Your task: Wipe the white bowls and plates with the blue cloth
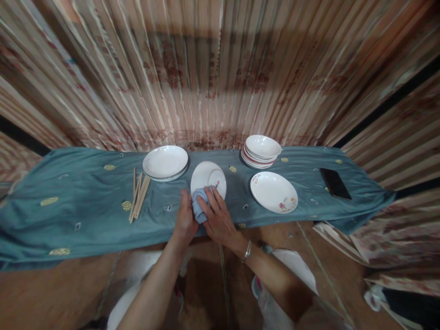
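A white bowl (202,173) is tilted up at the front middle of the table, with a small reddish mark showing inside a round ring on it. My left hand (186,216) grips its near left edge, the thumb up and the other fingers mostly hidden. In my right hand (220,220) is a light blue cloth (200,206), pressed against the bowl's near side with the fingers bent over it. A silvery bracelet (247,251) circles my right wrist.
White plates (165,161) are stacked left of the bowl, with several wooden chopsticks (141,197) beside them. To the right stand stacked bowls (263,146), a flowered oval plate (273,192) and a black phone (335,183). A teal cloth (92,197) covers the table; curtains (206,78) hang behind.
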Tool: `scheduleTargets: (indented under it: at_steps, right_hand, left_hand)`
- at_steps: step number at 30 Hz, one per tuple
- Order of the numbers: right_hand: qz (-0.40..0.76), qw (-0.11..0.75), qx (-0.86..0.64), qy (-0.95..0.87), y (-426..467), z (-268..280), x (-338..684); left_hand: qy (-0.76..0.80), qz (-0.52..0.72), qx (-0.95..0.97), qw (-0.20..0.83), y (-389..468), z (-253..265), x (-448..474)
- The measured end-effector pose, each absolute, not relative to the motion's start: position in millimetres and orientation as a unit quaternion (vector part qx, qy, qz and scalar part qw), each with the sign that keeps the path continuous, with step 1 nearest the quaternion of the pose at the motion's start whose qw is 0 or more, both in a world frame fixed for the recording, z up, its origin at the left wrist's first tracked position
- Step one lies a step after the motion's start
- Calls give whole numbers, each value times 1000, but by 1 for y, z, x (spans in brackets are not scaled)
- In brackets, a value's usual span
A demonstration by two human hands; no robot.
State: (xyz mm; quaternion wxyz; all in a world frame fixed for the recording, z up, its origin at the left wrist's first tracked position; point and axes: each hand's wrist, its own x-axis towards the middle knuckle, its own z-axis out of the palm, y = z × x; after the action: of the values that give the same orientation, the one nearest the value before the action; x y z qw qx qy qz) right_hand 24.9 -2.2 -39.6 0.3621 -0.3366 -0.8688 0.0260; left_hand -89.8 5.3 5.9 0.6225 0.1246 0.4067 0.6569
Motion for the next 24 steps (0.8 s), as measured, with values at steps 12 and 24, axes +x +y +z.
scheduleTargets:
  at_steps: [12,24]
  right_hand:
    - [16,384,-373,-844,17,-20,23]
    - [65,440,-381,-811,27,-8,33]
  left_hand:
    - [392,661,164,619,3,1,-83]
    - [460,608,307,569,1,-14,-88]
